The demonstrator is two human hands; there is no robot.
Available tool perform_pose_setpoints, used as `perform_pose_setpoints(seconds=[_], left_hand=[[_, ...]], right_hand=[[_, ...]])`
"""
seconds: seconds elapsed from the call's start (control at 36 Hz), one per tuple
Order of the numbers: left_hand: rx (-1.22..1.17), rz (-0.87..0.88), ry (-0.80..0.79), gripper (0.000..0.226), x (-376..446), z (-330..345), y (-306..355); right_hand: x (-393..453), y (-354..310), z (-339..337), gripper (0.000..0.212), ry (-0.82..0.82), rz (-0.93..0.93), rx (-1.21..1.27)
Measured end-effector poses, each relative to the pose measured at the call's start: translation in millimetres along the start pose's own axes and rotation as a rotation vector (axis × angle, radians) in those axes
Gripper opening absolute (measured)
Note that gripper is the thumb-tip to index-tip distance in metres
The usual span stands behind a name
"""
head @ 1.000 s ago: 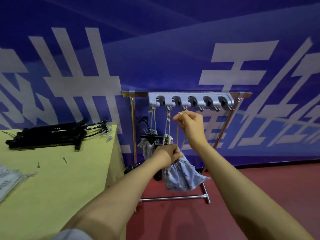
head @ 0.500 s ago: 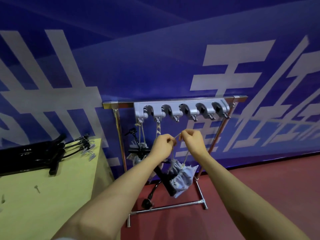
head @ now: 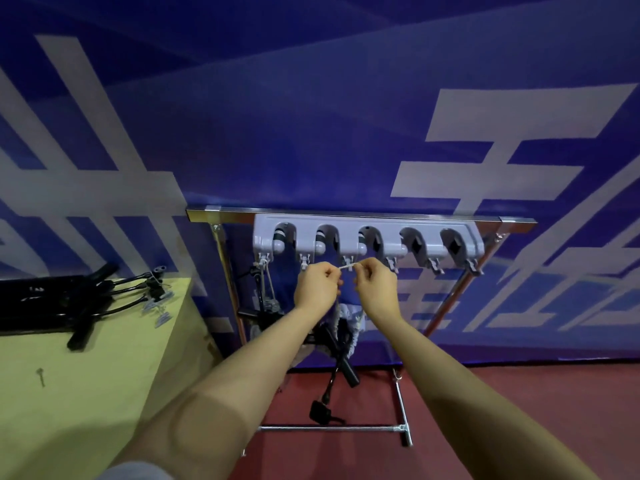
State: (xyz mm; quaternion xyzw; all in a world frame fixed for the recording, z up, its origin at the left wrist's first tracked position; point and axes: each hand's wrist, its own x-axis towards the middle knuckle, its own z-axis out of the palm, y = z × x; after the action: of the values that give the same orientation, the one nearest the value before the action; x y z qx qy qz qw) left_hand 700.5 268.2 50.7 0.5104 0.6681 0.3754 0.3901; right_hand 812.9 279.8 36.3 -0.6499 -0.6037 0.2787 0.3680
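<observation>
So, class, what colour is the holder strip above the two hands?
The holder strip is pale grey; the head view shows it best.

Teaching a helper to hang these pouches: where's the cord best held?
Pinch the cord near its top, left hand and right hand either side, from the front. Held taut between them, the span lies level with the hook; the pouch hangs below.

The left hand (head: 317,285) and right hand (head: 377,289) are bare, and so are both forearms back from the wrists. A grey sleeve (head: 138,472) shows at the near left edge. A faint curved line crosses the left forearm (head: 242,382) close to it.
</observation>
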Motion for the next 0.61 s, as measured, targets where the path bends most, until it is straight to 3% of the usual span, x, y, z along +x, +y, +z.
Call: perform_pose_setpoints(seconds=[0.28, 0.42, 0.61], left_hand=[[0.132, -0.008, -0.056, 0.017, 11, 13, -18], [0.139, -0.019, -0.067, 0.014, 2, 1, -19], [0.134, -0.014, -0.061, 0.014, -23, -32, -33]], right_hand=[[2, 20, 6, 0.028, -0.128, -0.007, -0.101], [-6, 25, 8, 0.019, -0.130, 0.090, -0.153], [-33, 6, 21, 0.027, -0.200, 0.079, -0.081]])
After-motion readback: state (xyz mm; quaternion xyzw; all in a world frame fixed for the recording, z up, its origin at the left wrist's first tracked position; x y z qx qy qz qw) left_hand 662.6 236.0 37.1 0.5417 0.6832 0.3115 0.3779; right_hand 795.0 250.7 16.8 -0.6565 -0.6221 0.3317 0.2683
